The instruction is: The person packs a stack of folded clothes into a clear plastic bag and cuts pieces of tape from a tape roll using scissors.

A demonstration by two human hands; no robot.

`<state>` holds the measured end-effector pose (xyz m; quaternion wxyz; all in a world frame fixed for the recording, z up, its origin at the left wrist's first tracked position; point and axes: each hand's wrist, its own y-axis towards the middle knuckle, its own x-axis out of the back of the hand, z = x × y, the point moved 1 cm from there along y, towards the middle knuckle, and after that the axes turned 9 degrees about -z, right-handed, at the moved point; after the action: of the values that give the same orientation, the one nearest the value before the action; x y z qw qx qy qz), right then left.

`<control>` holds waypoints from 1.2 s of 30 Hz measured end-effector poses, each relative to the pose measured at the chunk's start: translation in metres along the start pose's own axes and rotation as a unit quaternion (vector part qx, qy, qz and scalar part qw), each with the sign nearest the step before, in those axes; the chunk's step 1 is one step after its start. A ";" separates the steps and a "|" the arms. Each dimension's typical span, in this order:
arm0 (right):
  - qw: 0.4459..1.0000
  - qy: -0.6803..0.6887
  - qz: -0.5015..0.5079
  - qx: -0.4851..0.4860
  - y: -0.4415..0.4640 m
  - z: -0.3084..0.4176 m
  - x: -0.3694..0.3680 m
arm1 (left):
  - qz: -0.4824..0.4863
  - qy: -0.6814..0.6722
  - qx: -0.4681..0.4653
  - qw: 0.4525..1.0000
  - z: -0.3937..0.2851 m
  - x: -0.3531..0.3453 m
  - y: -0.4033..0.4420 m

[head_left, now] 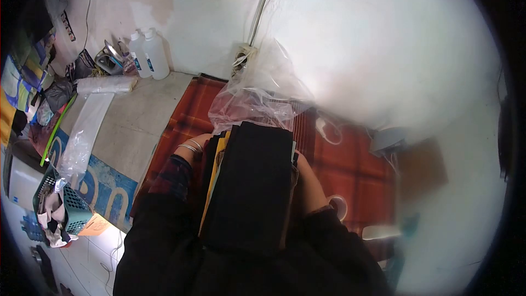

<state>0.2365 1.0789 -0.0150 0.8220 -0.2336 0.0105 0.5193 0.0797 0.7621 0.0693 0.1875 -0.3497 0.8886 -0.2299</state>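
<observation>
The stack of folded cloth (251, 186) is in the lower middle of the frame, in front of the person's body, with a black piece on top and a yellow layer (212, 178) showing along its left edge. The left hand (203, 141) is at the far left side of the stack and the right hand (302, 163) is at the far right side. The fingers of both are mostly hidden by the cloth, so one cannot tell whether they are closed on it or only placed against it. Just beyond the far end is a clear plastic bag (255, 98), thin and crumpled, above the red checked cover (350, 172); whether its mouth goes around the stack is not clear. The stack is probably rather heavy for its size, since many layers seem pressed together, but each layer must be soft and not fragile. The layers could slide over one another if only the top is taken. It seems best to support it from below, with palms pressing both long sides. The bag looks light and slippery, and may tear if it is pulled hard.
</observation>
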 end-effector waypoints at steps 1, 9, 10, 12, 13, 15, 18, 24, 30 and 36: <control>1.000 -0.006 0.001 -0.013 0.005 -0.003 0.004 | -0.014 -0.018 0.007 1.000 0.002 0.001 0.004; 0.976 -0.173 0.019 0.128 -0.013 0.015 -0.008 | -0.095 0.022 -0.021 0.995 0.005 0.018 0.019; 0.989 -0.133 -0.015 0.069 0.000 0.006 0.001 | -0.095 -0.002 -0.024 0.995 0.007 0.020 0.020; 0.996 -0.059 -0.067 -0.009 0.016 -0.006 0.007 | -0.095 -0.026 -0.030 0.995 0.008 0.018 0.018; 0.996 -0.054 -0.062 -0.015 0.019 -0.009 0.004 | -0.124 -0.040 -0.037 0.991 0.008 0.016 0.016; 0.996 -0.081 -0.024 0.018 0.011 -0.001 -0.010 | -0.170 -0.057 -0.052 0.982 0.010 0.012 0.015; 0.990 -0.124 0.012 0.069 -0.005 0.013 -0.018 | -0.191 -0.049 -0.076 0.977 0.013 0.010 0.017; 0.990 -0.100 0.026 0.095 -0.045 0.047 -0.028 | -0.218 -0.007 -0.122 0.968 0.019 0.013 0.026; 0.996 -0.016 0.063 0.053 -0.054 0.051 -0.032 | -0.244 0.037 -0.140 0.959 0.021 0.018 0.028; 0.995 0.020 0.098 0.027 -0.030 0.037 -0.030 | -0.257 0.067 -0.150 0.952 0.025 0.023 0.028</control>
<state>0.2405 1.0575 0.0370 0.7726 -0.2195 0.0643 0.5922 0.0614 0.7574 0.0301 0.0072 -0.5745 0.8033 -0.1569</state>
